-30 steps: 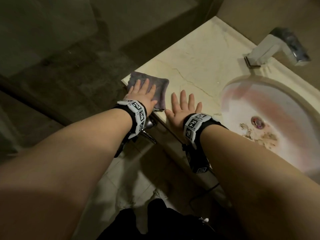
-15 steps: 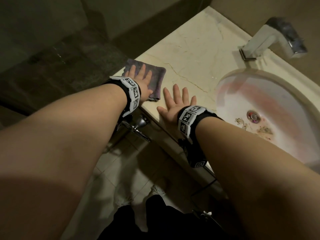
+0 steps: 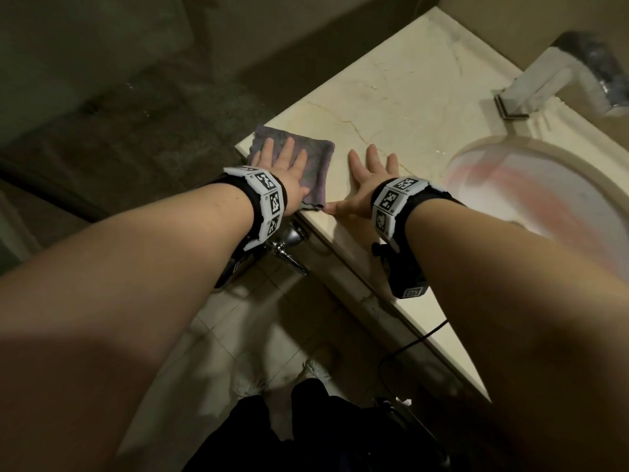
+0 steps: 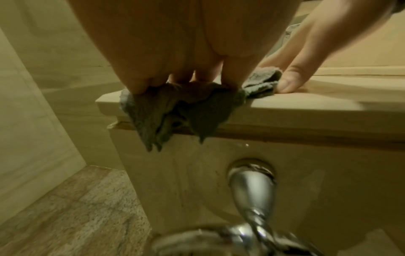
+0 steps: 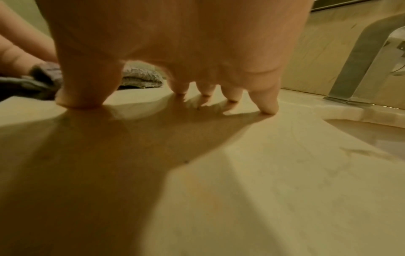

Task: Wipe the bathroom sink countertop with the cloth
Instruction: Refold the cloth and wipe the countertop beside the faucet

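The left hand (image 3: 284, 165) presses flat-fingered on the grey cloth (image 3: 316, 158) at the countertop's (image 3: 401, 97) front-left corner, grasping nothing. The cloth's hem overhangs that edge, so an outward stroke could drag it off. The right hand (image 3: 369, 180) rests spread beside it, empty.

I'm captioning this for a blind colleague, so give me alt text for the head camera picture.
Seen from above, a person's left hand presses flat on a folded grey cloth at the corner of a pale marble countertop, while the right hand rests flat on the bare stone beside it. To the right are a round sink and a metal tap.
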Demonstrator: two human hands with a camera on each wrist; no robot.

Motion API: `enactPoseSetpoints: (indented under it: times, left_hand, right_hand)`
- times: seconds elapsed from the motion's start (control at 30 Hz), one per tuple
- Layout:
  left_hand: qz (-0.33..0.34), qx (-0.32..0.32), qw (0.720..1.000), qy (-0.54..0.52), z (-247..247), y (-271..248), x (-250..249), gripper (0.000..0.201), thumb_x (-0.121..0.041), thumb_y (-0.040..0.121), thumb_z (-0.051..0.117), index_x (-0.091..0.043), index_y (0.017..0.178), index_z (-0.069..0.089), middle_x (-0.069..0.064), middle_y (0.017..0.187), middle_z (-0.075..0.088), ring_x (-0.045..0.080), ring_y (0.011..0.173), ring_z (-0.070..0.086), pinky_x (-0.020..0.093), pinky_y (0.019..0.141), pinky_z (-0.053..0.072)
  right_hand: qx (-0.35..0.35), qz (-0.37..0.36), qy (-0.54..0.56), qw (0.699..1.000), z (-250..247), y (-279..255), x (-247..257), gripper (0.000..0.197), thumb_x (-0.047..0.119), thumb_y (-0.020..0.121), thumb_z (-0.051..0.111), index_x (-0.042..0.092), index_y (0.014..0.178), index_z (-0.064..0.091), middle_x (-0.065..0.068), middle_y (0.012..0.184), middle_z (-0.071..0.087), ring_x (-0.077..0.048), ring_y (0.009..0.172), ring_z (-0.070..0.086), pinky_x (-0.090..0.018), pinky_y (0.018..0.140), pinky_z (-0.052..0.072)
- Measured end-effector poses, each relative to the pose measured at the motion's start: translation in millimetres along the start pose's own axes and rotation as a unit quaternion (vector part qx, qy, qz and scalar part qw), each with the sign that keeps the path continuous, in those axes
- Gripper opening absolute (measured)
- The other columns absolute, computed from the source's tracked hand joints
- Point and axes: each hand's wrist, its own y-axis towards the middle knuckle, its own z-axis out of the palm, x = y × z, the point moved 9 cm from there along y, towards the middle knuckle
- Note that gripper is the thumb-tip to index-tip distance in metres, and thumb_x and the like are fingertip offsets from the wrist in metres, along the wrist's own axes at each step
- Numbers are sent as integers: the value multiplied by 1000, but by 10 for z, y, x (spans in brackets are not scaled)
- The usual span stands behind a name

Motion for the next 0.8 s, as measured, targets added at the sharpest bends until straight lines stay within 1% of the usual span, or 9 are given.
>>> enactPoseSetpoints:
  times: [0.17, 0.27, 0.37, 0.57, 0.67, 0.8]
  left_hand:
    - [-14, -21, 1000, -7, -158, 211, 57, 65, -41, 100, 27, -21, 153, -5, 4, 161, -17, 35, 148, -11, 47, 120, 3]
    - [-30, -30, 999, -20, -233, 311, 87, 64, -40, 101, 27, -20, 153, -5, 4, 161, -15, 35, 148, -9, 46, 120, 2]
    - [-34, -40, 998, -31, -265, 343, 107, 64, -40, 101, 27, -20, 153, -4, 4, 161, -13, 35, 148, -9, 45, 120, 2]
    - [-27, -44, 998, -47, -87, 132, 167, 64, -38, 101, 27, -17, 153, -4, 7, 161, -14, 35, 148, -10, 43, 120, 0]
    - [-26, -37, 997, -63, 41, 5, 182, 64, -36, 101, 26, -15, 153, -5, 9, 160, -16, 37, 147, -12, 44, 120, 0]
    - [-29, -40, 995, -82, 90, -58, 171, 63, -32, 102, 27, -13, 153, -5, 11, 160, -15, 37, 147, -14, 45, 120, 0]
  right_hand:
    - [15, 7, -19, 1000, -4, 104, -9, 120, 79, 63, 58, 39, 148, -17, 7, 158, -26, -33, 146, -23, -66, 114, 9]
    - [24, 7, -23, 999, -16, 111, -7, 119, 79, 64, 58, 39, 148, -17, 7, 158, -27, -34, 146, -24, -65, 115, 8]
    - [25, 7, -22, 999, -49, 102, 9, 118, 76, 66, 59, 37, 149, -17, 5, 158, -26, -35, 145, -23, -62, 117, 5]
    - [22, 8, -28, 999, -61, 71, -3, 117, 75, 68, 58, 37, 149, -16, 4, 159, -26, -34, 146, -21, -59, 118, 4]
    - [16, 8, -33, 999, -59, 70, 11, 117, 76, 68, 58, 37, 149, -16, 4, 159, -25, -34, 146, -20, -60, 118, 5]
    - [13, 10, -40, 999, -50, 62, 40, 117, 77, 67, 57, 37, 149, -17, 3, 159, -25, -35, 146, -20, -60, 118, 5]
